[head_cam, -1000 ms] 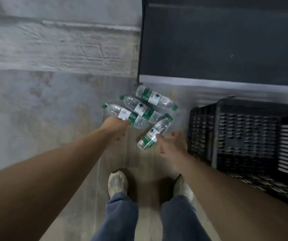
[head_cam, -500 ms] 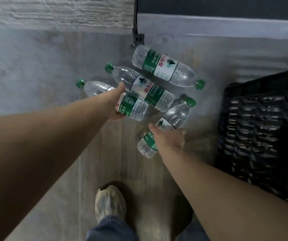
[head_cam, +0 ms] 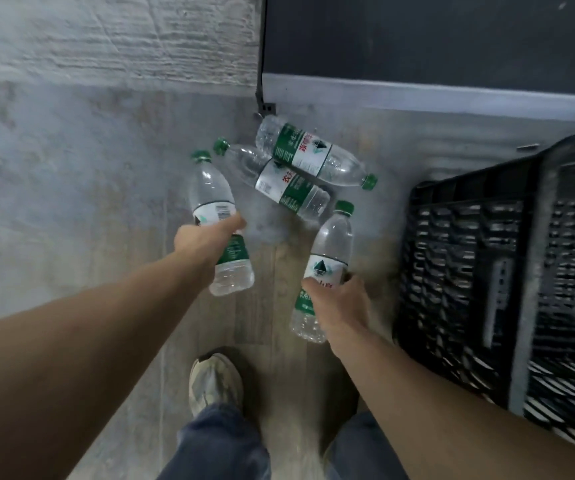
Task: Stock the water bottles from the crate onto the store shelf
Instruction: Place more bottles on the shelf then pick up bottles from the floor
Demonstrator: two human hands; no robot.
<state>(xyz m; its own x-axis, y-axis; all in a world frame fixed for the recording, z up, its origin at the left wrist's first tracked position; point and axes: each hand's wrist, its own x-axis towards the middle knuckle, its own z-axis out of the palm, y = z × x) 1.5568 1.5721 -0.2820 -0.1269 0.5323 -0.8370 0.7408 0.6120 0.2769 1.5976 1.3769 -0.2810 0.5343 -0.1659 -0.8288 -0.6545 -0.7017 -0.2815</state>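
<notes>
Each hand grips one clear plastic green-capped water bottle: left hand point(head_cam: 206, 237) fingers wrapped round its label, right hand point(head_cam: 336, 303) likewise. Two more bottles point(head_cam: 293, 188) lie on the floor beside the black slatted crate point(head_cam: 487, 271). Keep both grips mid-body, lifting upright toward the shelf.

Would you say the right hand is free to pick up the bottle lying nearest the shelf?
Probably not yet: the right hand already grips a bottle, though nothing covers the one nearest the shelf.

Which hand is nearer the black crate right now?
Right. The right hand, gripping a bottle, sits just beside the black crate's near wall. The left hand, holding another bottle, is farther off, across the floor.
</notes>
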